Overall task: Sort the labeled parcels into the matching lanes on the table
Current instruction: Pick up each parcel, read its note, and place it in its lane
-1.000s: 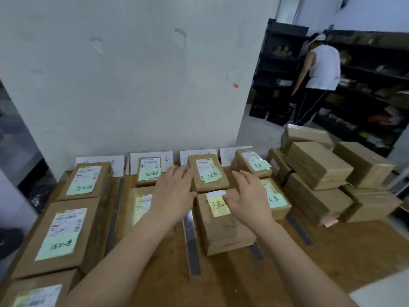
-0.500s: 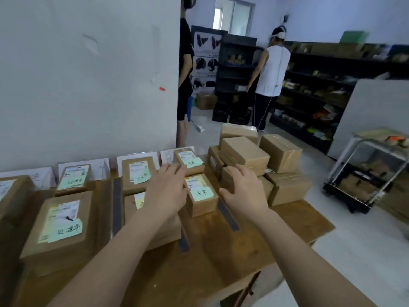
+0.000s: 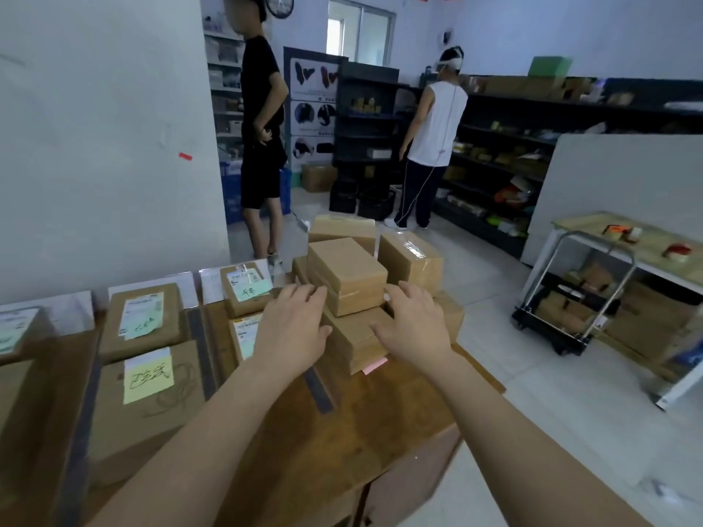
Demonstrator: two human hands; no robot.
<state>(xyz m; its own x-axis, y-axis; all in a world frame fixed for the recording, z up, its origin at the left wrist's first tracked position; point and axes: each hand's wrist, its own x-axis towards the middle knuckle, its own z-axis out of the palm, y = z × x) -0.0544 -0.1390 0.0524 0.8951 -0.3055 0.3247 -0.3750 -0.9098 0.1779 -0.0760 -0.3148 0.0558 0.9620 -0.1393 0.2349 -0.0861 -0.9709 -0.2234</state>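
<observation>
Across the table (image 3: 380, 443), lanes (image 3: 295, 420) parted by dark tape (image 3: 319, 389), labelled parcels (image 3: 142, 321) already lining those toward the left edge. At the far right corner, the unsorted stack (image 3: 355, 338): plain brown, taped, labels out of sight. Swings right from the yellow-note parcel (image 3: 152, 408), handled a second ago; one sorted, next pick likely starting. Flanks the top parcel (image 3: 348, 277) with left hand (image 3: 293, 329) and right hand (image 3: 414, 329), fingers spread, gripping nothing; contact too close to tell. Pink slip (image 3: 374, 365) under the stack's near edge.
</observation>
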